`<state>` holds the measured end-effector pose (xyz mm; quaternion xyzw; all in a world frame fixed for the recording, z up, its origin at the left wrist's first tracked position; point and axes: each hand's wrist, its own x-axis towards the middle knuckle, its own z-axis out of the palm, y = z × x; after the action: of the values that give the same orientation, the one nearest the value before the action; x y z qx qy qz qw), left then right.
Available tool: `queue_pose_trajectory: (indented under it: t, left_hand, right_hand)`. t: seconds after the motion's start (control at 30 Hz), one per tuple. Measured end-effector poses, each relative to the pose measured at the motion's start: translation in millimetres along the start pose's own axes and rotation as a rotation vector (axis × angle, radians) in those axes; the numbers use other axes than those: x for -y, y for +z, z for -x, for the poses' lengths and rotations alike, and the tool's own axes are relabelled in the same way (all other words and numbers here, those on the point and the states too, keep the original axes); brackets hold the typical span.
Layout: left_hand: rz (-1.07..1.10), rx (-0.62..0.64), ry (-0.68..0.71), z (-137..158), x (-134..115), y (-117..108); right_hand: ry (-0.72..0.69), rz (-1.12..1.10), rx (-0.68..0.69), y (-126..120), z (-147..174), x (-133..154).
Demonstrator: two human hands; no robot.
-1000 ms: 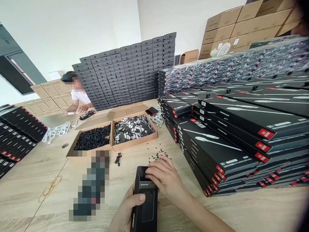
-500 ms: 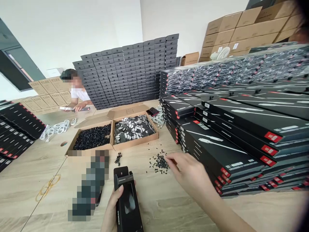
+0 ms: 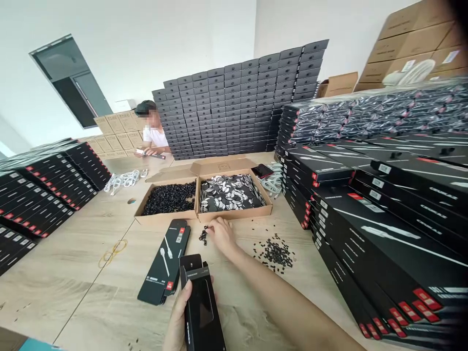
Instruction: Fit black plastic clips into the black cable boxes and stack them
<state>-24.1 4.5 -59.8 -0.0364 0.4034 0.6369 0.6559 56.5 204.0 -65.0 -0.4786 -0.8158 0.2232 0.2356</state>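
The left hand (image 3: pixel 177 317) holds the box (image 3: pixel 203 312) over the near side of the table (image 3: pixel 109 302), thumb on its front beside the window, top flap raised. The right hand (image 3: pixel 222 236) reaches forward to the clips (image 3: pixel 203 237), a small heap in front of the two cartons. Its grip is narrow, fingertips together at the heap's edge; whether a clip is between them, I cannot tell. A second box (image 3: pixel 164 263) lies flat, left of the held one. Black bits (image 3: pixel 278 253) lie scattered right of the forearm. One carton (image 3: pixel 166 219) contains black pieces, the other (image 3: pixel 237 213) printed cards.
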Motion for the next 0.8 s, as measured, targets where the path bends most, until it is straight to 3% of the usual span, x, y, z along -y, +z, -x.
queue_pose_trajectory:
  t: [0.17,0.33,0.5,0.67,0.73,0.8]
  left_hand:
    - [-0.010,0.009,0.105,-14.3,0.9,-12.3]
    - [-0.044,0.077,0.153,-29.0,2.8,-15.2]
    - [-0.118,0.159,0.141,-18.7,9.4,2.5]
    - [-0.164,0.204,0.177,-4.9,20.7,29.2]
    - [-0.193,0.226,0.200,-0.8,24.1,37.5]
    - [-0.224,0.251,0.223,3.4,26.2,44.3]
  right_hand:
    - [-0.017,-0.135,0.001,12.7,0.1,-2.0]
    - [-0.035,-0.429,0.028,-12.8,28.2,-1.8]
    - [-0.004,-0.723,0.117,-56.1,72.5,2.7]
    - [0.149,-1.050,0.228,-86.2,103.4,5.6]
    - [0.144,-1.037,0.221,-93.0,110.1,6.4]
    - [0.066,-0.874,0.119,-97.9,115.5,7.9]
